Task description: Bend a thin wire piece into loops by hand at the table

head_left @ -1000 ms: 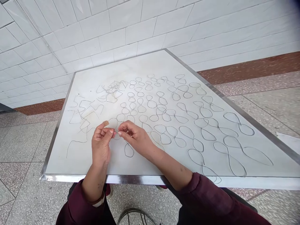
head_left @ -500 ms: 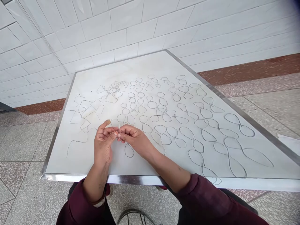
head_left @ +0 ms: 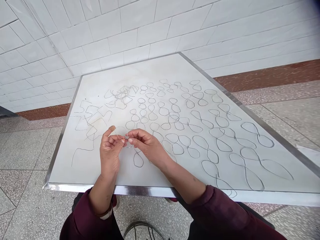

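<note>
Both hands meet above the near left part of the white table (head_left: 155,176). Thumb and fingers of my left hand (head_left: 111,151) pinch a thin wire (head_left: 127,132), while one finger, its tip wrapped in a tan covering, sticks up. From the other side my right hand (head_left: 146,145) pinches the same wire close to the left fingertips. Part of the wire shows as a thin curve above and below the fingers; the point where it is gripped is mostly hidden. A figure-eight wire (head_left: 138,160) lies just below the hands.
Several figure-eight wire loops (head_left: 207,146) cover the middle and right of the table. Bent loose wires (head_left: 93,116) lie at the left, and a tangled wire heap (head_left: 122,95) behind them. A metal edge (head_left: 140,190) borders the table; a white tiled wall (head_left: 140,40) stands behind.
My right hand's fingers have shifted slightly at the pinch, and more of the wire curve shows around the fingertips. The view has moved a little; the wires on the table lie as before.
</note>
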A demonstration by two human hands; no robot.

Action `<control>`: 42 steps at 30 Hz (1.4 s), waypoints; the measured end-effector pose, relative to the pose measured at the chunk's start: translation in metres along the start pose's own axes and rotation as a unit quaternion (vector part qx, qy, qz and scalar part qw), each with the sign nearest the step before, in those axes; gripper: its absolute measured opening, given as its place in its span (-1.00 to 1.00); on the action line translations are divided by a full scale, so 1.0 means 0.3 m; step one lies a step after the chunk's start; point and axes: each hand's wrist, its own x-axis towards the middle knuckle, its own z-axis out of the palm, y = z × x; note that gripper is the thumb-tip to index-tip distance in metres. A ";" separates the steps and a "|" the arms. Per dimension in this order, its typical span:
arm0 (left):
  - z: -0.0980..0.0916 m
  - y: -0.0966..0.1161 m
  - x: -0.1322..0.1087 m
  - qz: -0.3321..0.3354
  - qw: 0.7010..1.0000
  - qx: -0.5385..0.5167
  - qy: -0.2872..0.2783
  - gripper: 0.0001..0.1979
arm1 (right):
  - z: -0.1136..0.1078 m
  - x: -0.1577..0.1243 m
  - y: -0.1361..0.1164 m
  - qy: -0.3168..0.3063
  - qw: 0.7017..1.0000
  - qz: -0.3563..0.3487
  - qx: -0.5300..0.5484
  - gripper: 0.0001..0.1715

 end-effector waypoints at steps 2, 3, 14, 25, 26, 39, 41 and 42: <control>-0.001 -0.001 0.001 -0.009 1.000 0.015 -0.002 -0.47 | 0.001 -0.001 -0.001 -0.005 1.000 0.005 0.013 -0.82; -0.001 -0.002 0.002 -0.009 1.000 0.023 -0.002 -0.47 | 0.002 -0.001 -0.001 -0.005 1.000 0.006 0.015 -0.82; 0.015 -0.007 -0.026 0.069 0.986 0.152 -0.012 -0.32 | -0.001 0.003 0.012 0.016 1.000 0.003 0.015 -0.85; 0.008 -0.037 -0.032 0.177 0.926 0.331 0.042 -0.41 | 0.002 0.002 0.014 0.021 1.000 0.012 0.015 -0.79; 0.004 -0.043 -0.031 0.195 0.919 0.340 0.040 -0.43 | 0.002 0.002 0.014 0.019 1.000 0.010 0.015 -0.79; 0.004 -0.027 -0.039 0.208 0.928 0.309 0.013 -0.47 | -0.001 0.003 0.024 0.025 1.000 -0.005 0.000 -0.82; 0.005 -0.020 -0.039 0.193 0.936 0.295 0.014 -0.44 | -0.002 0.003 0.024 0.029 1.000 -0.004 -0.002 -0.82; 0.005 -0.018 -0.039 0.190 0.938 0.291 0.013 -0.43 | -0.002 0.002 0.022 0.030 1.000 -0.005 -0.003 -0.83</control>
